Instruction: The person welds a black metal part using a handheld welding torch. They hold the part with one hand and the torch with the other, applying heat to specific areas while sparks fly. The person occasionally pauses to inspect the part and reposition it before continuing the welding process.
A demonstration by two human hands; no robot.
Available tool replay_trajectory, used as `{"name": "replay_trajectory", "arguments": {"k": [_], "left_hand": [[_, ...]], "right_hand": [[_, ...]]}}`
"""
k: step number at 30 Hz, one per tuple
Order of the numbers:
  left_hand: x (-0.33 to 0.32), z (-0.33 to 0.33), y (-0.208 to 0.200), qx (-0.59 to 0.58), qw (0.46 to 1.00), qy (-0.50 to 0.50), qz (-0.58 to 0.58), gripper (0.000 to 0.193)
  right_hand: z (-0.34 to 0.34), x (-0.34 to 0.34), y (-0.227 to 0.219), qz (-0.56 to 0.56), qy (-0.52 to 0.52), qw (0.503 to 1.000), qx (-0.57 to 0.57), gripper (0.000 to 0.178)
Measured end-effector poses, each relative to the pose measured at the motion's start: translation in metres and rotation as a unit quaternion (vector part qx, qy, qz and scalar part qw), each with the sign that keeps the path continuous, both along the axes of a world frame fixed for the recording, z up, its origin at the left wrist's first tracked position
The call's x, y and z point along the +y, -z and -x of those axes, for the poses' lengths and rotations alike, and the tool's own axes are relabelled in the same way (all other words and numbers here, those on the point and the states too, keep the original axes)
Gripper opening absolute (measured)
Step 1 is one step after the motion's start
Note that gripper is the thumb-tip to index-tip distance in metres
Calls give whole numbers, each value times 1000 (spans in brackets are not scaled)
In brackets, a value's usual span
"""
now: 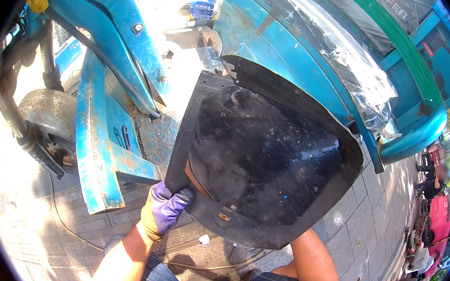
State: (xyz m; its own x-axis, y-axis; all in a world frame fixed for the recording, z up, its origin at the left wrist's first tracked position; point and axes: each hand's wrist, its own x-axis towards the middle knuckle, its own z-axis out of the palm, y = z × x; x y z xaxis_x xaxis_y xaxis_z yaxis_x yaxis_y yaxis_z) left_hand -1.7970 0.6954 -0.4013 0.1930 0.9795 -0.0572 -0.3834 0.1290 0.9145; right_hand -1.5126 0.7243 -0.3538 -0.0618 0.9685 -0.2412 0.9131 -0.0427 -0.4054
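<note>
A large black plastic panel (272, 150) with a raised rim is tilted up in front of me, scuffed and dusty across its dark middle. My left hand (167, 210), in a purple and yellow glove, is closed on its lower left edge, thumb on the near face. My right forearm (317, 263) reaches up behind the lower right edge; the panel hides that hand and its fingers. A small rusty metal clip (223, 216) sits near the lower rim. Just left of the panel stands a worn blue metal frame (88, 144) of a vehicle.
A blue vehicle body (280, 54) with a green bar (400, 38) rises behind the panel. Wheel and fork parts (45, 114) stand at left. A thin hose (67, 228) crosses the paving. Farther right are a pink vehicle (440, 223) and a person (434, 180).
</note>
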Motion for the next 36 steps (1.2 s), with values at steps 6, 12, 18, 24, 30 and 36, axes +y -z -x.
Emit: {"name": "replay_trajectory", "arguments": {"k": [6,12,18,24,30,36], "left_hand": [[6,-7,4,-223,969,-68,80,33],[7,6,19,-333,936,-57,100,35],[6,3,21,-304,935,-94,159,32],[7,6,5,-122,992,8,33,25],[1,3,-5,74,997,34,-1,17],[2,1,8,-177,981,-14,73,19]], "right_hand": [[3,4,10,-2,42,995,88,51],[4,4,34,-57,84,989,108,52],[0,4,31,-80,81,991,74,51],[-1,4,12,-29,109,991,72,47],[-16,-6,16,30,-18,995,-88,46],[-14,10,26,40,-104,975,-192,46]]}}
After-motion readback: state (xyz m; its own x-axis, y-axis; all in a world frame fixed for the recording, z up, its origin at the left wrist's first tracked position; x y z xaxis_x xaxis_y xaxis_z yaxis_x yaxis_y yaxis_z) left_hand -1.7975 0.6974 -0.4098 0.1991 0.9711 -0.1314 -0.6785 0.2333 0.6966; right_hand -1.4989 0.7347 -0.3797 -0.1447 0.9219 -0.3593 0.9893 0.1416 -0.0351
